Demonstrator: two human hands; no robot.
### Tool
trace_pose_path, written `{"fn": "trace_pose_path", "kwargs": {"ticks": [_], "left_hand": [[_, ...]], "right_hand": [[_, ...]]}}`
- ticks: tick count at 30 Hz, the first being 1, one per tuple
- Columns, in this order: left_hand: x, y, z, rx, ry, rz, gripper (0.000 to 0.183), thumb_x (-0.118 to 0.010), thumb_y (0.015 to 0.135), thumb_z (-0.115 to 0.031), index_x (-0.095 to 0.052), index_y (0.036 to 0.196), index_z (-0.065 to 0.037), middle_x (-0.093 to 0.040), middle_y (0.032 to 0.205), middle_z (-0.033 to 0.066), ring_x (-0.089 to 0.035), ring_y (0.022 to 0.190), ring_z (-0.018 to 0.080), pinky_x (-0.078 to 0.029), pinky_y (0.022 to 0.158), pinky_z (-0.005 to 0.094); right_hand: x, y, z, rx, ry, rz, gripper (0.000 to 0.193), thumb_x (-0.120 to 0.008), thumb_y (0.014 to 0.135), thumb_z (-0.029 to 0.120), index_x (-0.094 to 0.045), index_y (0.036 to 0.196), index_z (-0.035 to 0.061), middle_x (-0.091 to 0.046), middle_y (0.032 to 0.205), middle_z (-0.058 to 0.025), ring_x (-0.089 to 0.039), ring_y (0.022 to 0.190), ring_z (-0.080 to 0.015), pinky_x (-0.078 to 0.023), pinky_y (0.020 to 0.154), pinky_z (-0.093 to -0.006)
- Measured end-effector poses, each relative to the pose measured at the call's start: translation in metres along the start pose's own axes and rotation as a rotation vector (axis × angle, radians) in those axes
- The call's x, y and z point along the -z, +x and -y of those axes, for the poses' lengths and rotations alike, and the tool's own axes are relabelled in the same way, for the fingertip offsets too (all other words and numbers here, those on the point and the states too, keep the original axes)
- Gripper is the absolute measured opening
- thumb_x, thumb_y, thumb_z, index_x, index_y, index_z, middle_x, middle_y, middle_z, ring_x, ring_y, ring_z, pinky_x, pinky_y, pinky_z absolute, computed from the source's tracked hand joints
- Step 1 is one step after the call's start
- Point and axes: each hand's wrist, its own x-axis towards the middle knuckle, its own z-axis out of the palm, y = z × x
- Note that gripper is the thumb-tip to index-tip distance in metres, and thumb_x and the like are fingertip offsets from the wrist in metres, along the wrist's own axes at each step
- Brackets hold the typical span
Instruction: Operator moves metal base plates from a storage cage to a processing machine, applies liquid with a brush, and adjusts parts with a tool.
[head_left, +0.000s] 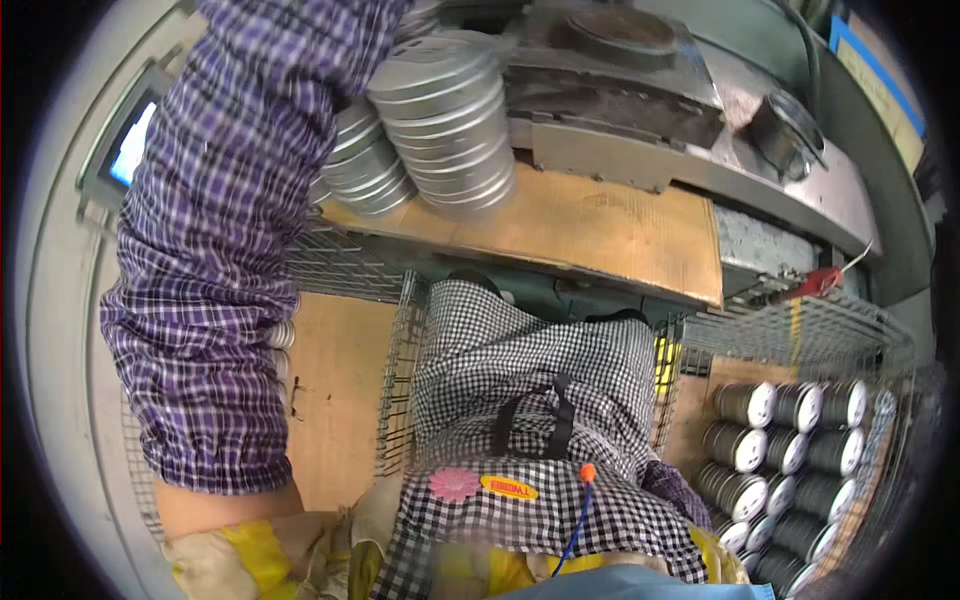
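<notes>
I see lettering on the yellow patch (509, 487) of the apron (540, 350). Both hands are out of my view, so I cannot tell their grip. The left sleeve (215, 260) reaches up beside metal stacks (450, 150) on cardboard (610, 230); the right sleeve (676, 489) sits low.

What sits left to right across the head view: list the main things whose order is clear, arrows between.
Lit screen → tall silver stack → orange bead → spools
</notes>
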Motion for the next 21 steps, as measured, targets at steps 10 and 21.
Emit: {"fn": "trace_pose_path", "kwargs": {"ticks": [10,21], "left_hand": [[0.119,-0.173,0.056,-0.441,1.296,-0.366,0.055,-0.059,0.088,-0.048,-0.059,0.122,-0.005,-0.062,0.116,0.0127,-0.060,0.106,0.0249,-0.048,0.093,0.0354],[0.100,-0.075,0.073,0.292,1.896,-0.440,0.114,-0.058,0.060,-0.084,-0.050,0.129,0.006,-0.045,0.137,0.0264,-0.045,0.127,0.0380,-0.036,0.106,0.0434]], "right_hand": [[0.026,-0.114,0.168,0.533,0.253,0.041,0.038,-0.054,0.098,0.032,-0.066,0.106,-0.0028,-0.069,0.097,-0.0089,-0.066,0.079,-0.0161,-0.052,0.064,-0.0294],[-0.046,-0.265,0.318,1.130,0.046,0.446,0.037,-0.050,0.100,0.027,-0.063,0.114,-0.0044,-0.068,0.104,-0.0119,-0.064,0.095,-0.0180,-0.049,0.089,-0.0312]]}}
